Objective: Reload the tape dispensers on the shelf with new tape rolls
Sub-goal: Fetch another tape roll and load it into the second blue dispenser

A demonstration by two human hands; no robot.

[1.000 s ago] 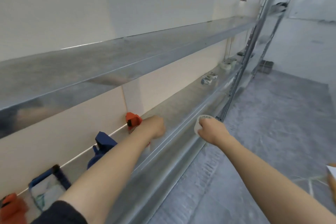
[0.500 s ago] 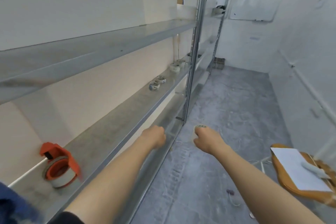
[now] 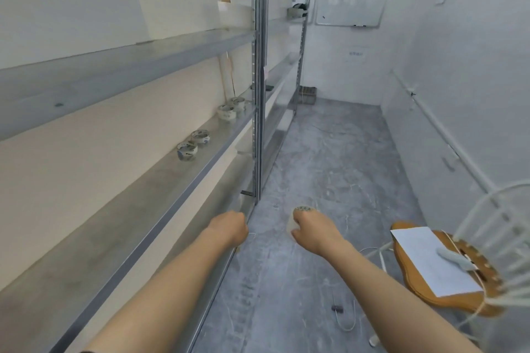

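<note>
The right hand [image 3: 311, 228] is curled round a pale tape roll [image 3: 301, 209], gripping it from behind so that only the roll's patterned upper edge and a bit of its white side show past the fingers. Level with it and just to its left, the left hand [image 3: 229, 226] is balled up with its back to the camera; whether it holds anything I cannot tell. It hangs close beside the front lip of the grey metal shelf [image 3: 137, 218]. Well ahead of the left hand, two more rolls [image 3: 187, 150] sit together on that shelf, another pair [image 3: 229, 110] beyond. To the right of the gripped roll stands a wooden stool [image 3: 415, 292] bearing a paper sheet [image 3: 424, 258].
</note>
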